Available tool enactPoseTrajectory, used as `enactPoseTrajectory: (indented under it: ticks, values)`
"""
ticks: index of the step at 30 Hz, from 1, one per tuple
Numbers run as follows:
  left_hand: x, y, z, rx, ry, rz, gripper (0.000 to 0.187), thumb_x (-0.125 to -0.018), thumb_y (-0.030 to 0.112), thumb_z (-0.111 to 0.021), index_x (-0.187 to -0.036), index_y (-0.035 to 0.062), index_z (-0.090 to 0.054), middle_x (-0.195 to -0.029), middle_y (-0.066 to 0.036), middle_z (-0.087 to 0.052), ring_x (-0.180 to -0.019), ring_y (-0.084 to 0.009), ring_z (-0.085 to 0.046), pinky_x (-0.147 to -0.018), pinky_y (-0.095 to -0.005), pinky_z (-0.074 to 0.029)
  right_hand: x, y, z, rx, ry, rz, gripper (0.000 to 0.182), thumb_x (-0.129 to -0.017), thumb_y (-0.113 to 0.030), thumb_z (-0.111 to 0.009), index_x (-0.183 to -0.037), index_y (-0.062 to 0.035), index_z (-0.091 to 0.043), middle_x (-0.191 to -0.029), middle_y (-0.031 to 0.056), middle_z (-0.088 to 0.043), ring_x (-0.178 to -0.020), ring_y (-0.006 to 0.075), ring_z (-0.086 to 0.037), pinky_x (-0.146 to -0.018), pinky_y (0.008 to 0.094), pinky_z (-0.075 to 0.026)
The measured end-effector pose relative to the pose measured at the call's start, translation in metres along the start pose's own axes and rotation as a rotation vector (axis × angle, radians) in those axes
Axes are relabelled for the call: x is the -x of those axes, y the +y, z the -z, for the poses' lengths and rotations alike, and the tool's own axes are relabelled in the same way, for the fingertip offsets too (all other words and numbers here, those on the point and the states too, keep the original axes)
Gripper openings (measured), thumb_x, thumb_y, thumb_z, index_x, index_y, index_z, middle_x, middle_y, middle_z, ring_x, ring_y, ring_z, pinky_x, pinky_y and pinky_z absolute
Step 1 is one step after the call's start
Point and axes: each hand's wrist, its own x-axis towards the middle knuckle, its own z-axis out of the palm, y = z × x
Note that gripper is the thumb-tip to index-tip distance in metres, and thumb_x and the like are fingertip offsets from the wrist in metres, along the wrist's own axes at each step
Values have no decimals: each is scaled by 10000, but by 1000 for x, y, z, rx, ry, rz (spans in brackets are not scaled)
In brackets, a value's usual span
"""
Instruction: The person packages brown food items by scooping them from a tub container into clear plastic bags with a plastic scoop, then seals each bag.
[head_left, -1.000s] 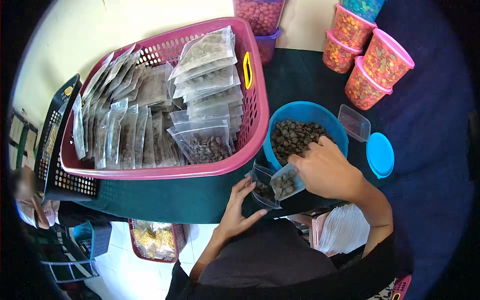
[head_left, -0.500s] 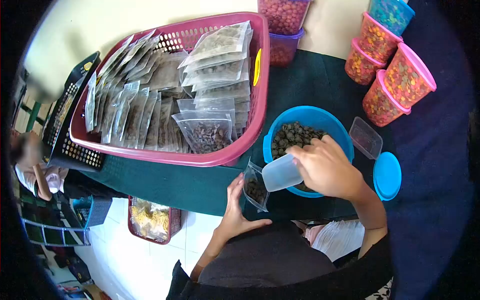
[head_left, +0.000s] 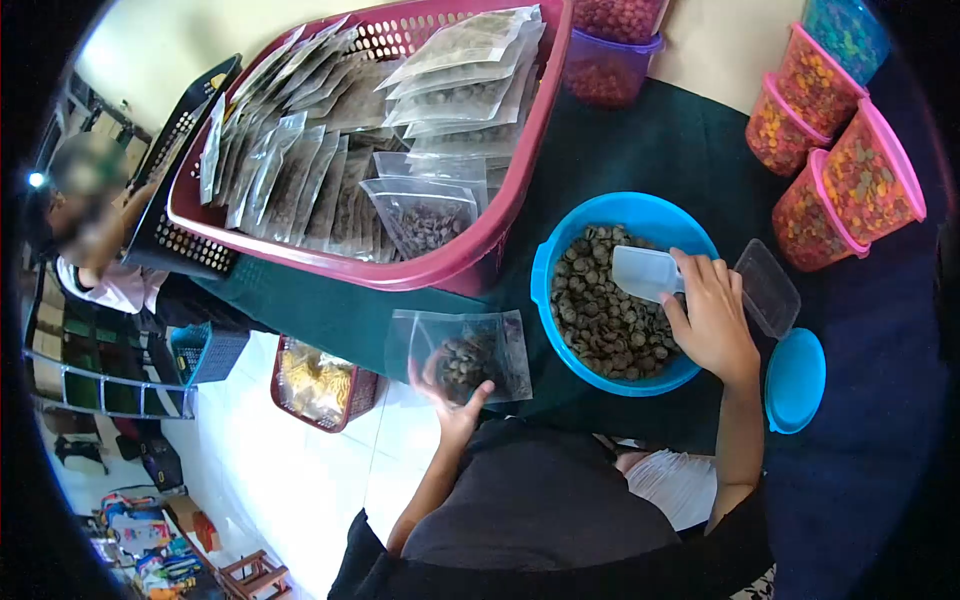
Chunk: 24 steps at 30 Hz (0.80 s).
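My left hand (head_left: 457, 414) grips a clear plastic bag (head_left: 512, 362), thumb in front and fingers behind it. Dark pieces are gathered in the middle of this bag, over the table's near edge. In my right hand (head_left: 714, 318) is a translucent plastic scoop (head_left: 640, 272), held low over the dark, round, flattish pieces (head_left: 610, 335) in a round blue tub (head_left: 543, 290). The scoop looks nearly bare inside. Upper left of my left hand stands a pink perforated basket (head_left: 340, 267) with rows of filled plastic bags (head_left: 290, 180).
Tubs with pink lids (head_left: 870, 180) hold colourful pieces at the right. A clear rectangular container (head_left: 768, 290) and a blue lid (head_left: 796, 380) lie beside the blue tub. On the floor sits a small basket (head_left: 325, 390) of bags. Another person (head_left: 100, 230) is at the left by a black basket (head_left: 190, 245).
My left hand has moved left with the bag, which now lies flatter. My right hand has brought the scoop from the bag's mouth back over the blue tub. The view has shifted.
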Motion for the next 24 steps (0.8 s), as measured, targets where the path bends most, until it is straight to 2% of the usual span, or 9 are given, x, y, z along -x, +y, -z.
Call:
enactPoseTrajectory:
  ticks: [2, 3, 7, 10, 11, 15, 19, 22, 24]
  values:
    - [6, -12, 1, 277, 105, 374, 885, -690, 169, -701, -1302, 84, -68, -1233, -195, -300, -1073, -272, -404, -888, -362, -358, 2, 0, -4, 13, 92, 41, 424, -754, -177, -558, -1122, -2, -440, -1036, 146, -479, -971, 289, -418, -847, 406, -285]
    - [5, -9, 1, 342, 132, 384, 708, -748, 104, -640, -1265, 70, -158, -1178, -162, -383, -1036, -233, -435, -855, -333, -377, 3, 0, -6, -43, 93, 27, 437, -748, -181, -569, -1126, -7, -436, -1064, 142, -458, -1015, 292, -398, -891, 423, -253]
    - [0, -16, 13, 460, 185, 439, 474, -788, 31, -572, -1179, 57, -306, -1086, -107, -485, -1001, -164, -462, -820, -285, -393, 6, 0, -4, -101, 187, 44, 434, -736, -160, -573, -1122, -16, -438, -1096, 136, -455, -1035, 292, -396, -899, 419, -248]
    - [-7, -17, 35, 503, 84, 501, 406, -813, 54, -533, -1169, 88, -342, -1149, -106, -455, -1035, -197, -453, -830, -349, -407, 13, -5, 3, -132, 232, 67, 449, -727, -152, -577, -1132, -20, -434, -1116, 136, -451, -1043, 295, -393, -899, 413, -246]
    - [-9, -16, 39, 540, 92, 432, 381, -818, 52, -519, -1163, 80, -358, -1139, -99, -465, -1027, -202, -467, -813, -352, -427, 16, -9, 8, -150, 240, 79, 453, -720, -138, -575, -1135, -22, -436, -1124, 140, -455, -1046, 296, -394, -896, 406, -255]
    - [-24, 3, 64, 630, -26, 295, 552, -796, 91, -536, -1272, 11, -267, -1234, -158, -408, -1123, -241, -415, -949, -363, -320, 30, -30, 24, -311, 302, 115, 411, -696, -99, -564, -1088, -14, -477, -1085, 152, -483, -1007, 294, -435, -878, 391, -307]
    - [-35, 18, 88, 748, -9, 295, 606, -780, 138, -570, -1282, 11, -256, -1232, -154, -407, -1127, -243, -413, -948, -361, -323, 50, -69, 30, -644, 269, 152, 320, -650, -68, -575, -960, 7, -547, -950, 152, -556, -877, 285, -520, -786, 365, -395]
    - [-40, 18, 108, 826, -33, 306, 587, -772, 163, -582, -1258, -2, -296, -1210, -152, -428, -1105, -238, -434, -939, -355, -335, 50, -107, 11, -864, 49, 269, 256, -669, -65, -616, -907, 11, -560, -857, 122, -581, -777, 229, -558, -748, 339, -415]
    - [-45, 44, 114, 709, -209, 333, 553, -768, 184, -589, -1223, -14, -344, -1165, -142, -468, -1071, -233, -462, -932, -350, -342, 38, -142, -13, -1004, -44, 232, 283, -661, -39, -627, -927, 10, -543, -855, 113, -579, -791, 187, -564, -714, 284, -432]
